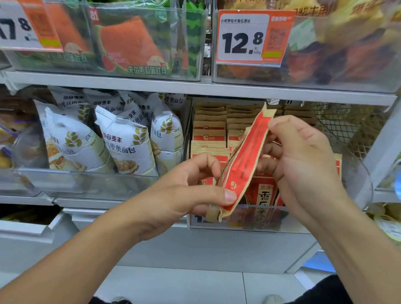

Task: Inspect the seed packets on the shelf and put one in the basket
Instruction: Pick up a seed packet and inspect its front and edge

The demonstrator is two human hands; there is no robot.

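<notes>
A red and kraft-brown seed packet (244,162) is held edge-on in front of the lower shelf, tilted with its top to the upper right. My left hand (182,193) pinches its lower end between thumb and fingers. My right hand (305,164) holds its upper part, fingers curled behind it and thumb near the top edge. Behind it, a clear bin (256,217) holds several more of the same packets (210,133) standing in rows. No basket is in view.
White bread bags (124,144) fill the bin to the left. The upper shelf carries watermelon toast packs (131,42) and a 12.8 price tag (252,38). A wire rack (344,124) stands at the right. Pale floor and my dark shoes lie below.
</notes>
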